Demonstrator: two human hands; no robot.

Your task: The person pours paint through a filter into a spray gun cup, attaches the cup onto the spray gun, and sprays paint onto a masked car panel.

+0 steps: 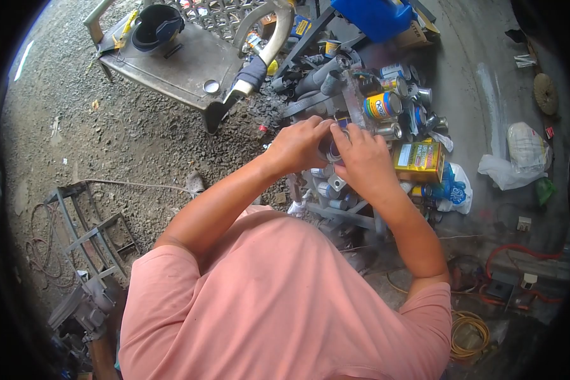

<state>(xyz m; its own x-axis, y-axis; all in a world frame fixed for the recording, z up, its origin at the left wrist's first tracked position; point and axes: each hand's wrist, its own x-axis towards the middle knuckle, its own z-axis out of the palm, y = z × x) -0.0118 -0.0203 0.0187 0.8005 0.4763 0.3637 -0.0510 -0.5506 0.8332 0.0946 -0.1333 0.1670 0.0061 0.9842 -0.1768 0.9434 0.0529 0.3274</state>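
Both hands meet around a small can [330, 151] in front of my chest. My left hand [302, 144] wraps its left side, and my right hand [361, 152] covers its right side and top edge with bent fingers. Most of the can is hidden by the fingers; a dark opening or side shows between them. Just beyond my right hand lies a can with a yellow and blue label [382, 106]. A yellow rectangular tin [418, 161] stands to the right of that hand.
A worn plastic chair [190, 66] at the upper left holds a dark cap [157, 28] and a round lid [211, 86]. Metal frames [95, 237] lie lower left. Blue container [377, 18] at top, plastic bag [527, 149] right, coiled yellow hose [469, 334] lower right.
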